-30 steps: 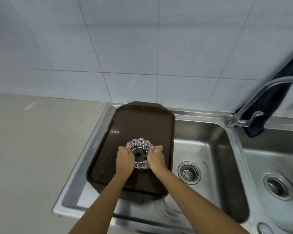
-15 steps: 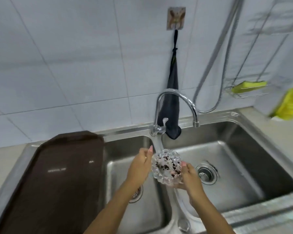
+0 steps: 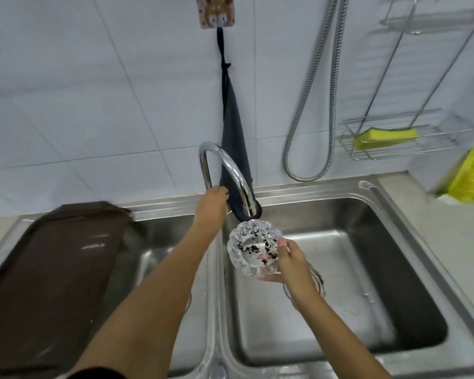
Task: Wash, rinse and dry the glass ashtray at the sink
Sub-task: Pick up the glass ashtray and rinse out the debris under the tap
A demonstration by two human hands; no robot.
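Note:
The glass ashtray (image 3: 253,248), cut glass with dark ash specks inside, is held over the right sink basin (image 3: 367,269) just below the faucet spout (image 3: 248,210). My right hand (image 3: 292,265) grips its right rim, thumb on the edge. My left hand (image 3: 211,206) reaches to the base of the chrome faucet (image 3: 225,162), fingers closed around the handle area, which the hand hides. No water stream is clearly visible.
A brown tray (image 3: 52,269) lies over the left basin. A dark cloth (image 3: 231,138) hangs from a wall hook behind the faucet. A wire rack (image 3: 389,149) holds a yellow sponge (image 3: 383,136). A metal hose (image 3: 307,105) hangs on the wall; something yellow (image 3: 471,176) sits at right.
The ashtray went from the tray to the right basin under the spout. My left hand let go of it and moved up to the faucet base; my right hand alone holds it.

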